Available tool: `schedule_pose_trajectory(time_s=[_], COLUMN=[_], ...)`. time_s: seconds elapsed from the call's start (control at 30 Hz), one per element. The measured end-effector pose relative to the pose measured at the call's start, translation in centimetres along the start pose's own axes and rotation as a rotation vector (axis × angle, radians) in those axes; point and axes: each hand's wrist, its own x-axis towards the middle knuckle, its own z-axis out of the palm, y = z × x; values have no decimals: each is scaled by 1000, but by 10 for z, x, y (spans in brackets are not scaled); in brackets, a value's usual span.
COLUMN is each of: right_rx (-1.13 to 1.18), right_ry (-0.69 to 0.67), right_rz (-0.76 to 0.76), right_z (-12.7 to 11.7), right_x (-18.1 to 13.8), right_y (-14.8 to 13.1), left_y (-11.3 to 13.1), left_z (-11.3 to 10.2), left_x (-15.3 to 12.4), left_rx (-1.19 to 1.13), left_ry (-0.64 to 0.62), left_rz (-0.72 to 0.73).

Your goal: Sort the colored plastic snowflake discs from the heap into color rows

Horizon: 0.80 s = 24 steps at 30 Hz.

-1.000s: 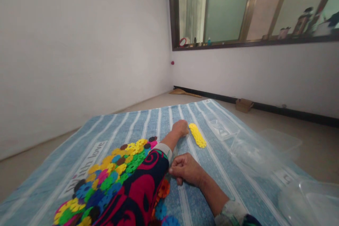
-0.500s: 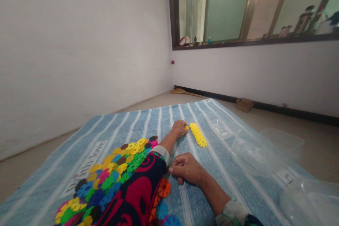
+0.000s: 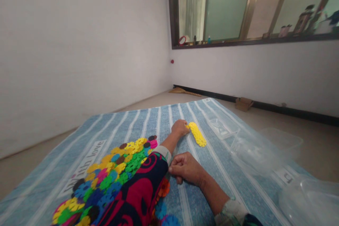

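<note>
My left hand [image 3: 180,128] reaches forward with its fingers closed on a yellow flower-shaped disc [image 3: 188,126], of which only a small part shows. That disc is at the far end of a row of overlapping yellow discs [image 3: 198,135] lying on the striped cloth. My right hand [image 3: 188,169] is curled closed, close to my left forearm; whatever its fingers may hold is hidden. Beside and under my left sleeve [image 3: 143,187] spreads a pile of notched plastic discs [image 3: 116,166] in yellow, green, blue, pink, orange, brown and black. My sleeve covers part of this pile.
Clear plastic containers [image 3: 258,152] stand along the right side of the striped blue cloth [image 3: 148,123], with another clear container [image 3: 312,201] at the lower right. Beyond, a broom [image 3: 182,91] and a small cardboard box [image 3: 244,104] lie on the floor by the wall.
My left hand has shifted slightly right, bringing its yellow disc up to the end of the yellow row. My right hand has stayed nearly still.
</note>
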Motion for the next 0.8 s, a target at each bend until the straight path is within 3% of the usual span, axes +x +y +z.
schedule_pose_trajectory(time_s=[0.47, 0.8], right_rx=[6, 21], right_ry=[-3, 5], right_rz=[0, 5], right_z=[0, 1], right_x=[0, -2], right_y=[-1, -6], left_y=[-1, 0], left_z=[-3, -3], left_x=[13, 13], left_rx=[70, 51], left_ry=[-101, -103], left_rz=[17, 40])
